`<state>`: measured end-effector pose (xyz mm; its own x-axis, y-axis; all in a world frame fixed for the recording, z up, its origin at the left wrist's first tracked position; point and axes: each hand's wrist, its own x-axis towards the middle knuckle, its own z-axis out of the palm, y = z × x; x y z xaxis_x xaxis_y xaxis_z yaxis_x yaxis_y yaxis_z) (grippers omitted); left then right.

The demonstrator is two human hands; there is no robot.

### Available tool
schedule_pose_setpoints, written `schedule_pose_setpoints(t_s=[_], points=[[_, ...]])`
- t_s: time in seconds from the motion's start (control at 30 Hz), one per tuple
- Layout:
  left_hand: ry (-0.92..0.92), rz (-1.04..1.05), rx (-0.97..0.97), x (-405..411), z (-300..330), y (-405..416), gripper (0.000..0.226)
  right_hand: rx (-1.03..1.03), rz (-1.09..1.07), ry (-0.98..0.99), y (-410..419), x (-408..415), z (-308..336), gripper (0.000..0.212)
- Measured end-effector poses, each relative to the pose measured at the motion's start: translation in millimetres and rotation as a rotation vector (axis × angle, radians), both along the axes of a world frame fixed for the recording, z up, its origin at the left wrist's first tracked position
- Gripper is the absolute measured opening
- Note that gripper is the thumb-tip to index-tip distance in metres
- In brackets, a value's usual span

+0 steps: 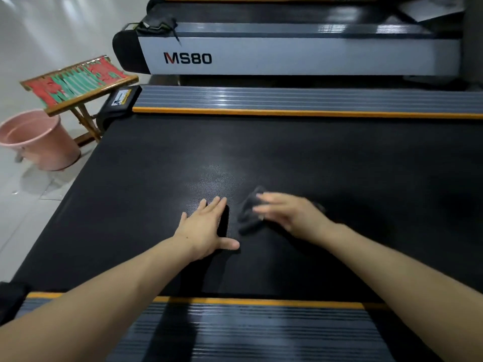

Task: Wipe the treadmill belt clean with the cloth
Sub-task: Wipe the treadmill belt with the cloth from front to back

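Belt [339, 165] of the treadmill fills the middle of the view, black and finely textured, running between two ribbed side rails [287, 99] edged in orange. A paler, dull patch sits on it just beyond the hands. A dark cloth [249, 212] lies bunched on the belt near its centre, under and beside the right hand [285, 211], which rests on it; that hand is blurred, so whether its fingers grip the cloth or only press it flat cannot be told. The left hand [206, 226] lies just to the left of the cloth, apart from it, fingers straight and spread, palm flat on the belt as a brace.

The wiping step looks to be in hand, with the cloth worked over the middle of the belt. The next move likely calls for pushing the cloth forward across the pale patch, keeping steady downward pressure while the flat hand holds the belt from sliding.

Off the belt's left end stand a pink bucket [39, 142] on the pale floor and a small folding stool [78, 83] with a red and green seat. Beyond the far rail stands a second treadmill [287, 56] marked MS80.
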<state>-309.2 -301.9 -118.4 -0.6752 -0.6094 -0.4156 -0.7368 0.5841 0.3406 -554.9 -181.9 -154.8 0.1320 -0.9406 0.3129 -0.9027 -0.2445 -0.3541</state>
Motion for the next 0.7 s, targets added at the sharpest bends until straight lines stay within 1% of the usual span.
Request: schedule_pose_setpoints(t_s=[0.03, 0.1, 0.13, 0.17, 0.2, 0.23, 0.3, 0.37, 0.43, 0.47, 0.5, 0.53, 0.57, 0.63, 0.67, 0.7], points=[[0.006, 0.022, 0.005, -1, -1, -1, 0.121, -0.037, -0.136, 0.002, -22, -17, 3, 0.028], [-0.004, 0.027, 0.008, -1, -2, 0, 0.12, -0.024, -0.451, -0.049, -53, -47, 8, 0.029], [-0.016, 0.016, 0.0, -1, -3, 1, 0.117, 0.007, -0.541, -0.069, -58, -52, 9, 0.029], [-0.027, 0.007, -0.013, -1, -3, 2, 0.115, 0.022, -0.565, -0.074, -58, -48, 9, 0.028], [-0.034, 0.001, -0.027, -2, -4, 3, 0.113, 0.018, -0.545, -0.08, -51, -39, 8, 0.028], [-0.037, -0.001, -0.041, -2, -6, 5, 0.112, -0.01, -0.477, -0.08, -37, -28, 7, 0.027], [-0.045, -0.001, -0.06, -4, -9, 7, 0.11, -0.02, -0.243, -0.067, 10, -7, 0, 0.027], [-0.074, -0.016, -0.067, -5, -9, 7, 0.109, 0.047, -0.01, -0.056, 56, 10, -4, 0.028], [-0.09, -0.015, -0.066, -5, -9, 8, 0.109, 0.067, 0.152, -0.031, 65, 0, 2, 0.027], [-0.092, -0.011, -0.067, -6, -9, 7, 0.108, 0.051, 0.17, 0.0, 56, -14, 2, 0.027], [-0.098, -0.01, -0.068, -6, -9, 7, 0.108, 0.014, 0.113, 0.044, 42, -31, 3, 0.027], [-0.105, -0.009, -0.068, -7, -8, 7, 0.109, -0.022, -0.019, 0.077, 25, -52, 5, 0.027], [-0.111, -0.005, -0.067, -7, -7, 7, 0.109, -0.042, -0.208, 0.068, 8, -73, 7, 0.028], [-0.117, 0.002, -0.058, -8, -6, 7, 0.111, -0.003, -0.603, -0.038, -10, -101, 9, 0.028], [-0.112, 0.009, -0.055, -8, -6, 7, 0.111, 0.008, -0.69, -0.073, -12, -100, 9, 0.028], [-0.107, 0.019, -0.054, -8, -5, 8, 0.111, 0.011, -0.696, -0.078, -9, -91, 8, 0.028]])
